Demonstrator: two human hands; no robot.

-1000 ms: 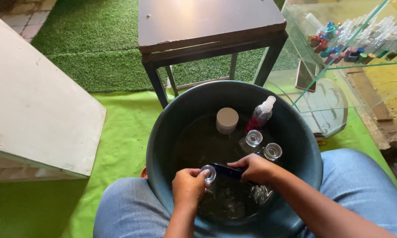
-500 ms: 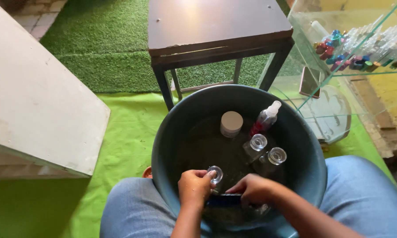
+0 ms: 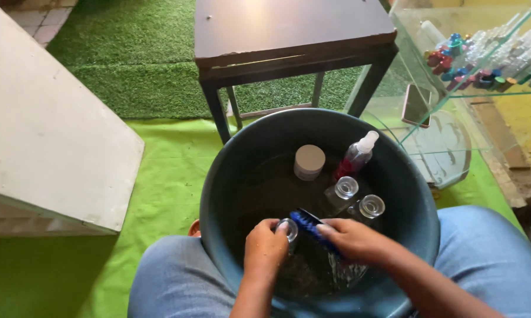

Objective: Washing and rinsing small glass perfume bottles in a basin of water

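Two knees in blue jeans [image 3: 177,282] sit at the near edge, with a big dark round tub [image 3: 242,159] held between them. Under it all lies a bright green mat [image 3: 159,171], and farther away there is darker fake grass [image 3: 130,65]. Right behind the tub stands a dark brown table [image 3: 289,26] with thin dark legs. A big pale slanted board [image 3: 41,135] fills the left side. On the right is a glass shelf [image 3: 454,112] with lots of little colourful bottles on it, and a phone [image 3: 417,105] lies there too. Inside the tub there is water. A small jar with a tan lid [image 3: 309,161] floats at the far side, and a spray bottle [image 3: 355,158] with a white top and red inside leans just right of it. Two small clear glass bottles [image 3: 359,199] stand up in the water, near the right hand. The left hand [image 3: 265,250] reaches down into the tub, and its fingers are curled tight around a small clear bottle [image 3: 288,228], whose round mouth shows at the top of the fist. The right hand [image 3: 354,240] comes in from the right and grips a blue brush [image 3: 309,225]. The brush is touching the bottle in the left hand, right at its mouth. Both hands are low in the near part of the tub, close together.
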